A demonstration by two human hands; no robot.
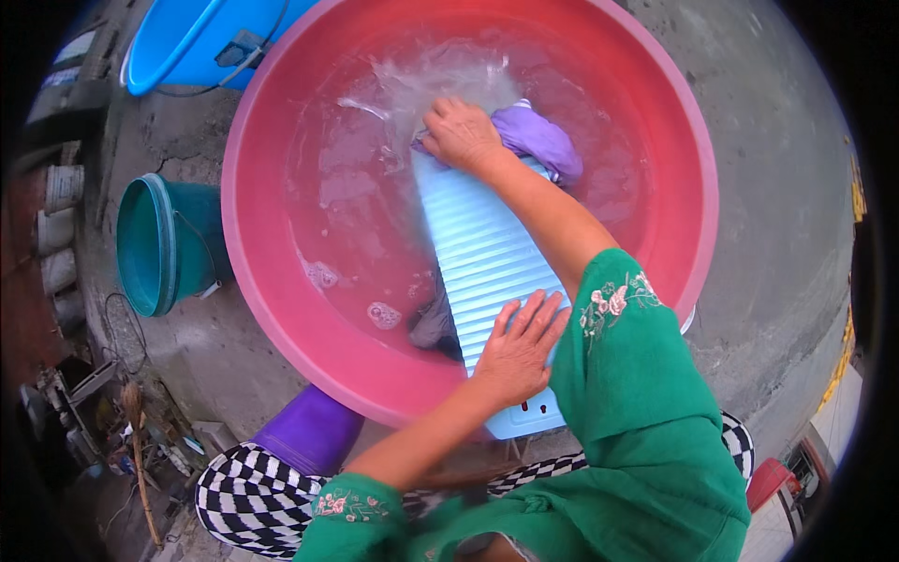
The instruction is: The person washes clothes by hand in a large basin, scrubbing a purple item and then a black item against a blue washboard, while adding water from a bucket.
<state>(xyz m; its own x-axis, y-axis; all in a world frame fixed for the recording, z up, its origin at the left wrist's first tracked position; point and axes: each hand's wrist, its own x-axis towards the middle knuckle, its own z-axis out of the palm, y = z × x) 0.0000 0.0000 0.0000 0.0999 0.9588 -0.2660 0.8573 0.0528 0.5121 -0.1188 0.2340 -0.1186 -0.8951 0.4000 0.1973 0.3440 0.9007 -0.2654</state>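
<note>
A light blue ridged washboard [482, 248] leans in a large red basin [272, 323] of cloudy water, its near end resting over the rim. My left hand [518, 351] lies on the board's lower part with fingers stretched out, holding nothing. At the far end, my right hand [461, 133] is closed on a purple cloth [538, 140], which bunches out to its right at the water. Some of that cloth is hidden under the hand. Dark wet fabric [436, 320] sits in the water beside the board's left edge.
Left of the basin stands a teal bucket [161, 245] with a wire handle. A larger blue tub [178, 42] is at the far left. A stick broom [136, 421] and assorted clutter lie at lower left. A red stool [773, 480] stands at lower right on the concrete ground.
</note>
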